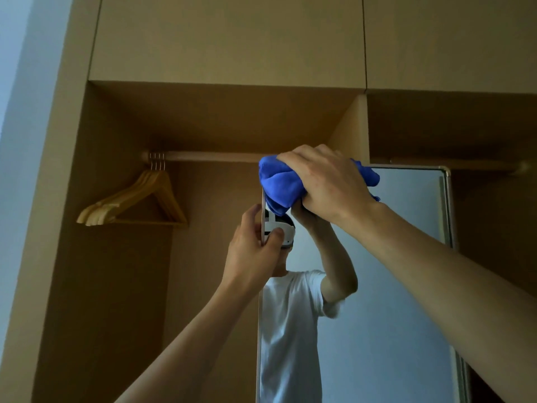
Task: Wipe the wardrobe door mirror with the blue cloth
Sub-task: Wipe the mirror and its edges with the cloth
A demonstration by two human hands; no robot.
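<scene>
A tall mirror (pixel 401 286) with a thin metal frame stands in front of the open wardrobe. My right hand (pixel 328 181) grips a bunched blue cloth (pixel 280 184) and presses it against the mirror's top left corner. Lower down, my left hand (pixel 255 245) pinches the mirror's left edge, thumb on the glass and fingers behind the frame. The glass reflects a person in a white T-shirt with a raised arm. The cloth and my right hand hide the top left corner of the frame.
Several wooden hangers (pixel 136 199) hang on the rail (pixel 209 156) at the left of the wardrobe bay. A vertical divider panel (pixel 353 132) stands behind the mirror. Closed upper cabinet doors (pixel 226 39) run above. A pale wall (pixel 17 112) is at far left.
</scene>
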